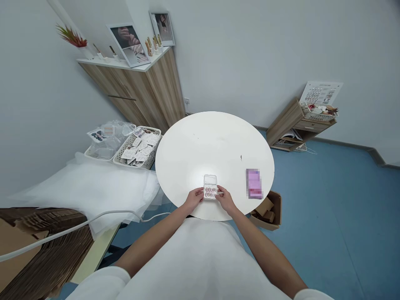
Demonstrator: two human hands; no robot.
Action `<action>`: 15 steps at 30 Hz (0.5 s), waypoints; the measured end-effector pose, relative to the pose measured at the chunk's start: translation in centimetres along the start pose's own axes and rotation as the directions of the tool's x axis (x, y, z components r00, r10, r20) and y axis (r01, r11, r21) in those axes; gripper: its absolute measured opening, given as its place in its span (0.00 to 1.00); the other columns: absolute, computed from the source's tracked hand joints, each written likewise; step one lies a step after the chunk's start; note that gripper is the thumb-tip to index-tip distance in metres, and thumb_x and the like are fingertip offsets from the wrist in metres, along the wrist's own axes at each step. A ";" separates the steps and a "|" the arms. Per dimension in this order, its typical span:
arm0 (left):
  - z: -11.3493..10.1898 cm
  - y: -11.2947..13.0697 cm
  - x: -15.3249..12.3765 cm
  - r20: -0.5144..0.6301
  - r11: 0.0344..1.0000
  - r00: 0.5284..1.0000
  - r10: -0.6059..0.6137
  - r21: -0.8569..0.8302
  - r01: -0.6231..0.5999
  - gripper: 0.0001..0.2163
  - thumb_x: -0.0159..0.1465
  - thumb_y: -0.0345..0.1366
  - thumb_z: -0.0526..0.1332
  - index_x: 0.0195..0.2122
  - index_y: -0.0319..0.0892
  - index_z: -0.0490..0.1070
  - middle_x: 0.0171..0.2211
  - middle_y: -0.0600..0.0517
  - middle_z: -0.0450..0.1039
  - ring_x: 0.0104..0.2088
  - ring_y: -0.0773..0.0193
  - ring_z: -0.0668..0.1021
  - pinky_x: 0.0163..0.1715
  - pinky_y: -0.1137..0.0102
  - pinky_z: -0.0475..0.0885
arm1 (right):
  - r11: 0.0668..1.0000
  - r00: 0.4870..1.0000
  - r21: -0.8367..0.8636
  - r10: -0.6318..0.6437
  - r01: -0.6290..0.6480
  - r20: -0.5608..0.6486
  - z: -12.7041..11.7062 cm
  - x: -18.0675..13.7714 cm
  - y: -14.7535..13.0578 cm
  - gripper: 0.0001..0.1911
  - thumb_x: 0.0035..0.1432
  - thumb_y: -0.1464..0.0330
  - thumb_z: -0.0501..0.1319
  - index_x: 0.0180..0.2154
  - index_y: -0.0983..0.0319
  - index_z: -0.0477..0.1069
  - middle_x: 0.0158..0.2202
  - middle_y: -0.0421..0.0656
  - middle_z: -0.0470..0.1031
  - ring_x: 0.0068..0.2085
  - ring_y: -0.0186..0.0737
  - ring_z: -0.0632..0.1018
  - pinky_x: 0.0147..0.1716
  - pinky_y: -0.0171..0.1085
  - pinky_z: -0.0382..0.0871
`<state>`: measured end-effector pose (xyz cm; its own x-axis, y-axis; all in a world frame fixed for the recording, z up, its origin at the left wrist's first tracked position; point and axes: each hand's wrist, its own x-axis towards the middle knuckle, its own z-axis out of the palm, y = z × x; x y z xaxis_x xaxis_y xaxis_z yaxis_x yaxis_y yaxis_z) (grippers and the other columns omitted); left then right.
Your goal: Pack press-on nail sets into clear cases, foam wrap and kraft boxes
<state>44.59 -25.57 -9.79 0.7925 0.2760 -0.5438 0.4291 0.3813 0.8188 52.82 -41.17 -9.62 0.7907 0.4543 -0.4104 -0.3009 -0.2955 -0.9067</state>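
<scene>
A small clear plastic case (210,191) lies near the front edge of the round white table (212,141), its lid raised on the far side. Inside it are rows of small pinkish ovals that look like press-on nails. My left hand (194,198) is closed on the case's left side, thumb and fingers at its edge. At the right side, my right hand (225,199) has its fingers bent against the case's edge. Something small and whitish shows by the right fingers, too small to name.
A blurred purple packet (254,183) lies on the table's right. Below stands an open cardboard box (278,208). At left are a white basket of cards (153,160), white sheets (125,183) and a pale cable (103,214). Behind stand a wooden cabinet (162,83) and a shelf unit (279,121).
</scene>
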 end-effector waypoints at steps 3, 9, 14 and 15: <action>0.3 0.4 -0.9 0.027 1.000 1.000 -0.010 0.004 0.010 0.21 0.52 0.36 0.62 0.48 0.38 0.65 0.29 0.50 0.71 0.27 0.71 0.71 0.31 0.72 0.65 | 0.999 0.999 0.050 -0.013 0.016 -0.046 0.2 -1.1 0.0 0.28 0.41 0.68 0.58 0.49 0.60 0.62 0.40 0.42 0.66 0.26 0.30 0.68 0.30 0.35 0.66; 1.1 1.2 -2.7 0.044 0.995 0.999 0.021 0.099 -0.025 0.18 0.52 0.35 0.61 0.46 0.39 0.67 0.32 0.49 0.72 0.31 0.68 0.72 0.33 0.72 0.65 | 0.981 0.997 0.188 -0.038 0.050 -0.063 -0.8 -3.1 -1.0 0.24 0.42 0.67 0.60 0.45 0.60 0.63 0.38 0.41 0.66 0.27 0.30 0.69 0.31 0.35 0.66; 1.7 2.3 -3.6 0.126 0.997 0.991 0.045 0.062 -0.053 0.19 0.52 0.37 0.63 0.45 0.39 0.67 0.33 0.48 0.72 0.31 0.68 0.72 0.34 0.70 0.66 | 0.962 0.996 0.263 -0.047 0.066 -0.078 -2.1 -4.5 -2.4 0.21 0.43 0.61 0.62 0.42 0.60 0.68 0.33 0.41 0.69 0.27 0.31 0.68 0.32 0.36 0.65; 1.8 2.4 -3.7 0.143 0.997 0.989 0.048 0.056 -0.056 0.19 0.52 0.37 0.63 0.45 0.39 0.67 0.32 0.48 0.72 0.31 0.68 0.72 0.34 0.70 0.66 | 0.961 0.996 0.273 -0.036 0.056 -0.077 -2.4 -4.7 -2.6 0.21 0.43 0.60 0.62 0.41 0.60 0.69 0.32 0.40 0.69 0.27 0.30 0.68 0.33 0.36 0.65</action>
<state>43.50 -27.21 -5.50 0.8660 0.1645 -0.4722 0.4076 0.3149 0.8571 51.18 -44.51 -5.11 0.8399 0.3984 -0.3686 -0.3900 -0.0293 -0.9203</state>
